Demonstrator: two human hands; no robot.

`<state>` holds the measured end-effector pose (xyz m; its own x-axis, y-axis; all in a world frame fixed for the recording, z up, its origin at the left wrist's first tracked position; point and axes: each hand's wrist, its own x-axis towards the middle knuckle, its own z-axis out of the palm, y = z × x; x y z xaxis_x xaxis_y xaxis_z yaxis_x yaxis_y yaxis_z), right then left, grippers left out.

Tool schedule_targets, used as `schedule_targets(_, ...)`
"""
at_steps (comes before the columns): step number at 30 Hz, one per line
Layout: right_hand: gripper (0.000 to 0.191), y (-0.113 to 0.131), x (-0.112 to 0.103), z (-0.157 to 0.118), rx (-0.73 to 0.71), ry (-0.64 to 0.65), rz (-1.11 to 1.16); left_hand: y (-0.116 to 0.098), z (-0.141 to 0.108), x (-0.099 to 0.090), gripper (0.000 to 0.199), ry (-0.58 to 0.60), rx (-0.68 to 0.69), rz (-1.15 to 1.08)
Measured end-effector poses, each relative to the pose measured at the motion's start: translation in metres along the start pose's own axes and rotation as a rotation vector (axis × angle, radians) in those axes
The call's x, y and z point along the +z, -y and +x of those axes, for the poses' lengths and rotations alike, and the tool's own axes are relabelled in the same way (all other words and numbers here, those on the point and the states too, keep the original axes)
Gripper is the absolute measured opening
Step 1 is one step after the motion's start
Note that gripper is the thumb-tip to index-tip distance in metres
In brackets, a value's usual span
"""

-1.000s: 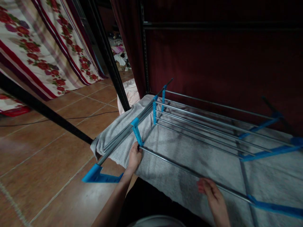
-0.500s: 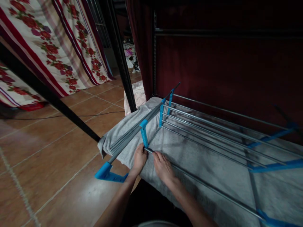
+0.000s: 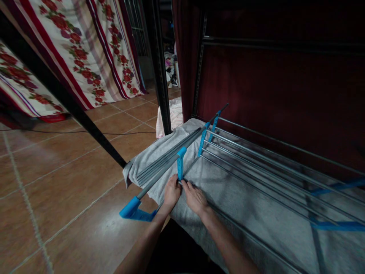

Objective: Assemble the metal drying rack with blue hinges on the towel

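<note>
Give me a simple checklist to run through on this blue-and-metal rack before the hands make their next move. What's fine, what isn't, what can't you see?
1. Left hand at the foot of the upright blue bracket: ok.
2. Right hand close beside it, fingertips at the same foot: ok.
3. Near metal rod fully seated in that bracket: cannot tell; the hands cover where they meet.
4. Rod's other end secured: cannot tell; it runs out of the picture.
5. Blue hooked end piece lying within the grey cloth: not ok; it shows beyond the cloth's edge, against the tiled floor.
</note>
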<state>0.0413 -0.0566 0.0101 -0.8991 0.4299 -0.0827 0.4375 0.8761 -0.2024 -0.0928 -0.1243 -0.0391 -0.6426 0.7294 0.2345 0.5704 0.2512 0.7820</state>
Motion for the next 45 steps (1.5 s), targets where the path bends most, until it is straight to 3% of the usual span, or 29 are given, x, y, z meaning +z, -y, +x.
schedule_targets(7, 0.046, 0.0, 0.001, 0.003, 0.073, -0.007, 0.085, 0.001, 0.0, 0.001, 0.04, -0.004, -0.016, 0.0)
schedule_targets(25, 0.051, 0.01, -0.005, 0.001, 0.105, -0.003, 0.065, 0.002, 0.0, 0.0, 0.045, -0.006, -0.022, -0.001)
schedule_targets(31, 0.042, -0.002, -0.006, 0.008, 0.195, -0.015, 0.142, 0.002, 0.001, -0.001, 0.03, 0.002, -0.033, 0.0)
schedule_targets(35, 0.041, -0.008, -0.006, 0.011, 0.181, -0.016, 0.156, 0.001, 0.001, -0.002, 0.029, 0.018, -0.035, 0.02)
schedule_targets(45, 0.036, -0.001, -0.005, 0.01, 0.165, -0.036, 0.133, -0.004, 0.002, 0.001, 0.021, 0.01, -0.048, 0.048)
